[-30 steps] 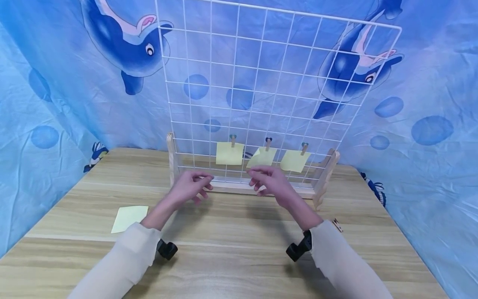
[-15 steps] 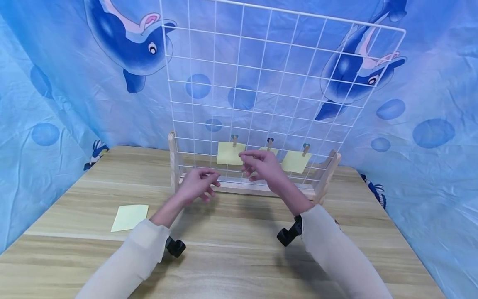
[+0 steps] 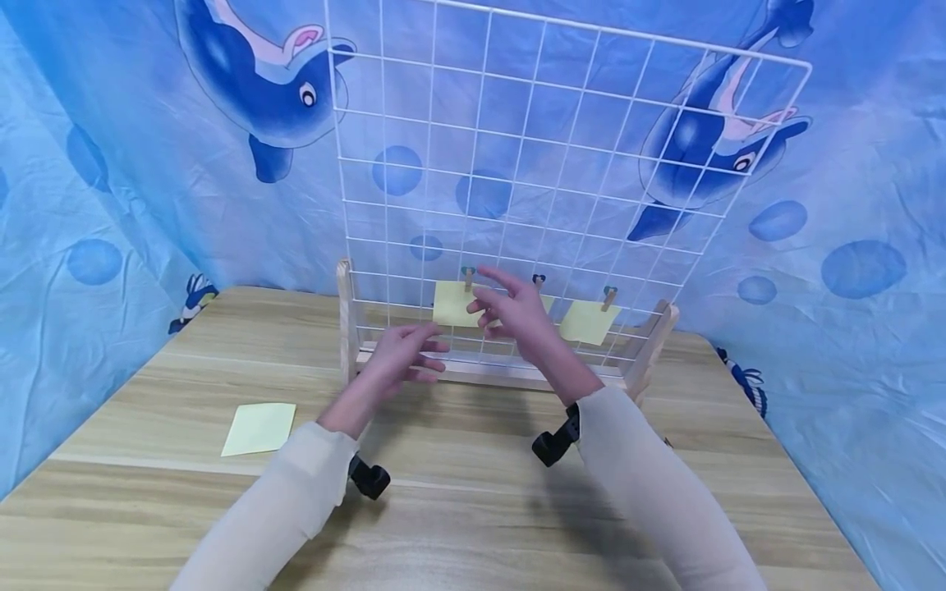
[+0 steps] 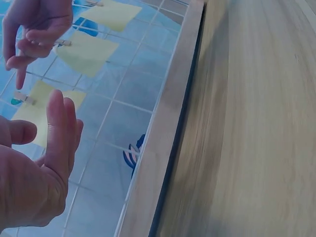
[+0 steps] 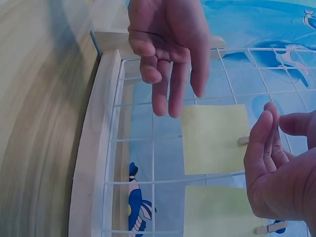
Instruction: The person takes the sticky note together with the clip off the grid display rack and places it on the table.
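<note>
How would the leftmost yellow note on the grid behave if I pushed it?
The leftmost note looks like thin paper, so probably light and floppy. One clothespin holds its top, so its bottom may flap; the grid behind should limit that.

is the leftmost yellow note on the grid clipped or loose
Clipped: a small wooden clip sits over the top edge of the yellow note, holding it to the white grid.

At upper centre, the white wire grid panel [image 3: 522, 138] is barring the way, pale wooden side posts [image 3: 346, 320] flanking it. At centre, the bare right hand [image 3: 515, 314] and left hand [image 3: 401, 355] are leaving a narrow gap; across lower centre, the wood-grain tabletop [image 3: 458, 525] is offering free room.
</note>
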The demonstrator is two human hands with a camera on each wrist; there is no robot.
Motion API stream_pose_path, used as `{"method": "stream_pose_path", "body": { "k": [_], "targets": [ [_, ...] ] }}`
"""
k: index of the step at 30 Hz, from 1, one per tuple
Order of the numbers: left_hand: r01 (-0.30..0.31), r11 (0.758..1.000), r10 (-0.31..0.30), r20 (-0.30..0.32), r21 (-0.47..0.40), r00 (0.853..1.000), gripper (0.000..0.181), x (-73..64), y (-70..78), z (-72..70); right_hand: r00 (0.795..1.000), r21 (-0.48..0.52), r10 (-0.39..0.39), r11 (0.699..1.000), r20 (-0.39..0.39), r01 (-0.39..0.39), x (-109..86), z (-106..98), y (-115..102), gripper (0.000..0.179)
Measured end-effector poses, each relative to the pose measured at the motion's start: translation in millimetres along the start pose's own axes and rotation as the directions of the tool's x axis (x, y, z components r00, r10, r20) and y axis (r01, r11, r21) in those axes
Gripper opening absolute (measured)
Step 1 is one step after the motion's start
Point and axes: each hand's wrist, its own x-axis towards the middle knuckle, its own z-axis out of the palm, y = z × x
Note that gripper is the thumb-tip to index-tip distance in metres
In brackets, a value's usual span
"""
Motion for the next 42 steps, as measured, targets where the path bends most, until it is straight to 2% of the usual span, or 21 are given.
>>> {"method": "stream_pose_path", "body": {
  "k": [6, 10, 13, 19, 22, 26, 31, 42],
  "targets": [
    [0.034, 0.995, -0.033, 0.013, -0.093, 0.999, 0.05, 3.2, -1.3, 2.7, 1.0, 0.041, 0.018, 0.999, -0.006, -0.018, 9.9, 8.3, -3.1, 0.046],
    [0.058, 0.982, -0.054, 0.031, -0.182, 0.998, 0.052, 6.4, -1.7, 3.9, 1.0, 0.072, 0.017, 0.997, -0.004, -0.016, 14.2, 12.6, -2.8, 0.046],
    [0.072, 0.96, -0.059, 0.054, -0.272, 0.997, 0.05, 8.6, -1.6, 5.5, 1.0, 0.086, 0.013, 0.996, 0.0, -0.013, 16.5, 14.2, -1.1, 0.047],
    [0.095, 0.89, -0.058, 0.094, -0.446, 0.994, 0.038, 11.8, -2.5, 10.3, 1.0, 0.141, 0.018, 0.99, -0.009, -0.016, 20.5, 18.8, 0.7, 0.043],
    [0.099, 0.859, -0.058, 0.097, -0.502, 0.994, 0.027, 13.6, -2.8, 12.5, 0.999, 0.185, 0.025, 0.982, -0.03, -0.019, 22.3, 21.5, 0.4, 0.038],
    [0.098, 0.836, -0.048, 0.107, -0.54, 0.993, 0.021, 14.7, -3.7, 14.0, 0.998, 0.209, 0.029, 0.978, -0.053, -0.017, 24.2, 23.4, 1.3, 0.034],
    [0.086, 0.83, -0.03, 0.109, -0.552, 0.994, 0.021, 16.3, -6.2, 14.0, 0.998, 0.211, 0.025, 0.978, -0.059, -0.012, 24.9, 24.2, 1.6, 0.034],
    [0.078, 0.839, -0.032, 0.093, -0.539, 0.995, 0.018, 15.3, -6.5, 14.1, 0.998, 0.223, 0.037, 0.975, -0.057, -0.024, 25.0, 24.4, 1.4, 0.035]
  ]
}}
